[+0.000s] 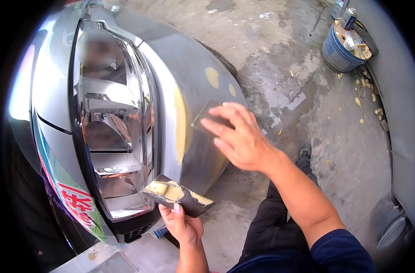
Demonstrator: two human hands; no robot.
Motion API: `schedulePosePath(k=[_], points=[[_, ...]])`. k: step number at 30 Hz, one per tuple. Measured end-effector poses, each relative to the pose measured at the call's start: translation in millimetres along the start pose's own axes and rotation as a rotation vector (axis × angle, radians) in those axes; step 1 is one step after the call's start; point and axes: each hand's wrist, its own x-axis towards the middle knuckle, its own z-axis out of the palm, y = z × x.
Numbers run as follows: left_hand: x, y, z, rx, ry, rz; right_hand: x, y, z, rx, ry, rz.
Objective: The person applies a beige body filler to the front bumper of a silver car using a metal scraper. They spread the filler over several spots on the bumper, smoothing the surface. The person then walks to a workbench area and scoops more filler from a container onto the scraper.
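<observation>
My left hand grips the lower edge of a dark, flat mixing board, thumb on top. Cream-yellow putty is heaped at one end and smeared along the far edge. My right hand holds a thin, dark rectangular spreader between fingers and thumb, slightly blurred. The spreader is over the grey car fender, just right of a long putty strip; whether it touches the panel I cannot tell. Two putty patches lie farther up the fender. Left of the strip is the clear headlight.
A blue bucket with putty scraps on top stands on the concrete floor at the far right, bearing a spray can. Dried putty bits lie beside it. A grey panel runs along the right side. My legs are below.
</observation>
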Motion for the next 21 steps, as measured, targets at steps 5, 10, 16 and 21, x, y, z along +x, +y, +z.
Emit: schedulePosePath(k=[5, 10, 16, 21], points=[[8.4, -2.4, 25.6, 0.021, 0.009, 0.042, 55.9, 24.2, -13.1, 0.088, 0.02, -0.045], [11.6, -1.9, 49.4, 0.051, 0.117, 0.069, 4.4, 1.2, -16.8, 0.028, -0.215, -0.018], [6.4, -2.1, 73.0, 0.16, 0.132, 0.118, -5.1, -24.8, -58.2, 0.094, -0.261, 0.009], [1.4, -1.4, 89.5, 0.185, 0.116, 0.125, 1.0, -20.9, -79.5, 0.079, -0.321, -0.094]])
